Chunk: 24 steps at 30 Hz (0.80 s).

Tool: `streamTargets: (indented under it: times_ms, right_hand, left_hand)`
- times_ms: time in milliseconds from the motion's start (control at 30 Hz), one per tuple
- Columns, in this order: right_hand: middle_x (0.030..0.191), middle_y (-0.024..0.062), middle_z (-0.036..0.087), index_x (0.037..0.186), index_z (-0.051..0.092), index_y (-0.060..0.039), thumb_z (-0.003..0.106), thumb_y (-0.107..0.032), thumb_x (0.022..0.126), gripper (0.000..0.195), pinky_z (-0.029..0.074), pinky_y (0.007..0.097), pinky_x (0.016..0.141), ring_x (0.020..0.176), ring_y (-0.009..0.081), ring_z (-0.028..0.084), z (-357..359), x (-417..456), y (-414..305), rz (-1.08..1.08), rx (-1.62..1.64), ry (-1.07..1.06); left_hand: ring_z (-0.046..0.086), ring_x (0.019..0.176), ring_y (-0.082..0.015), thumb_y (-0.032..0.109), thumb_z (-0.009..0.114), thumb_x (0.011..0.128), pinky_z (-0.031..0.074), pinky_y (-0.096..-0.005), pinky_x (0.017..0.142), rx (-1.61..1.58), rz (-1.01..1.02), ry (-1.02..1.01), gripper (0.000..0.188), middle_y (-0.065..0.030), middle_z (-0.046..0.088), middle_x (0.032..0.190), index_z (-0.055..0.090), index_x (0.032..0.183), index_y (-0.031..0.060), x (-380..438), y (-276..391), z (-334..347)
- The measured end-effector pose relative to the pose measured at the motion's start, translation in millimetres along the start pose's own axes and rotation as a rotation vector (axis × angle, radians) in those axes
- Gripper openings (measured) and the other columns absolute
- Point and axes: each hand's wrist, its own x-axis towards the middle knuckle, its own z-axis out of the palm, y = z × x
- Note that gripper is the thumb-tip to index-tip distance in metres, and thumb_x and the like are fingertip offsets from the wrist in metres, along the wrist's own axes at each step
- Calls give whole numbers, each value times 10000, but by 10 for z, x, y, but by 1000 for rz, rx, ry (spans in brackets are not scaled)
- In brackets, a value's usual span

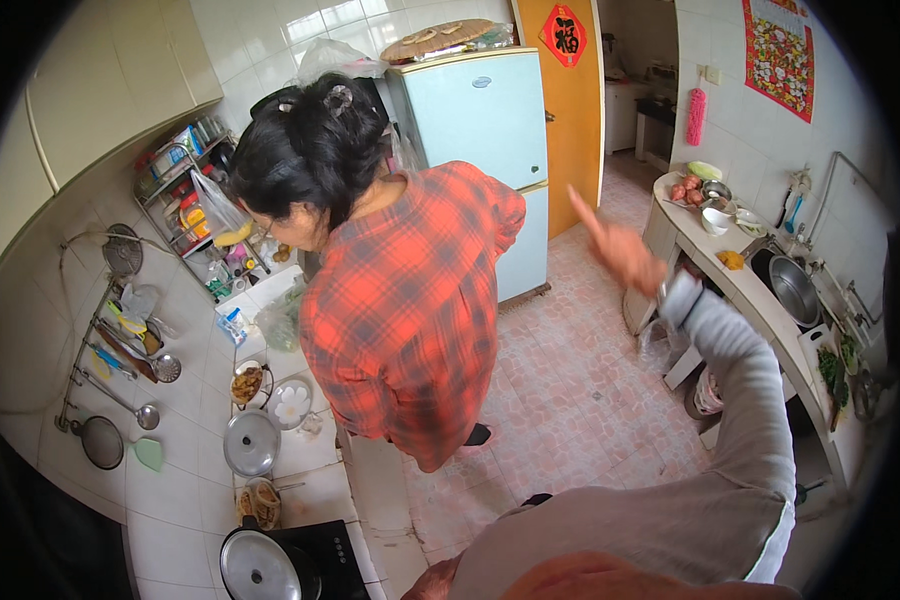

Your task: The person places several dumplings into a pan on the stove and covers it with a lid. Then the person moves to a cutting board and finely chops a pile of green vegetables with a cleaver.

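Note:
My right hand is raised at the end of a grey sleeve, its index finger stretched towards the wooden door and light blue refrigerator. It is slightly blurred and seems to hold nothing. Only part of my left hand shows at the bottom edge, low beside my body; its fingers cannot be made out. Left of it, a lidded pot sits on a black induction cooktop. A person in a red checked shirt stands before me, head bent towards the left counter, their hands hidden.
Along the left counter are a metal lid, a dish of food and a flower-patterned plate. Utensils hang from a wall rail. The right counter holds bowls, a steel basin and leafy greens. Pink tiled floor lies between.

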Motion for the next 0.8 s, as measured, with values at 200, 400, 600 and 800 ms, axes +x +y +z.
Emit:
streamTargets:
  times_ms: [200,400,600,800]
  right_hand:
    - [759,150,648,1582,-14,-374,495,16,887,946,515,481,577,641,311,658,-1307,1673,-597,-59,-400,172]
    - [926,183,675,1576,15,-398,537,22,858,982,554,466,683,813,330,699,-1502,2087,-657,0,-484,244]
    - [1010,135,702,1401,491,-207,667,-249,873,558,549,459,807,979,333,678,-1269,1655,-535,73,-459,-2]
    - [1066,110,677,1126,643,-142,696,-380,841,376,528,460,808,1023,299,651,245,837,319,41,-441,-360]
  left_hand:
    - [448,1144,-333,373,651,778,381,-406,991,-13,11,13,864,-247,373,1427,329,1464,-40,-7,-30,44]
    - [474,1112,-335,360,660,770,402,-407,969,-33,8,26,860,-248,390,1411,337,1457,-43,-172,15,108]
    - [500,1079,-336,347,669,761,424,-408,947,-46,25,38,857,-250,407,1395,345,1450,-45,-362,125,231]
    - [527,1047,-338,334,678,753,445,-409,925,-56,-9,37,853,-251,425,1379,353,1444,-47,-396,170,202]
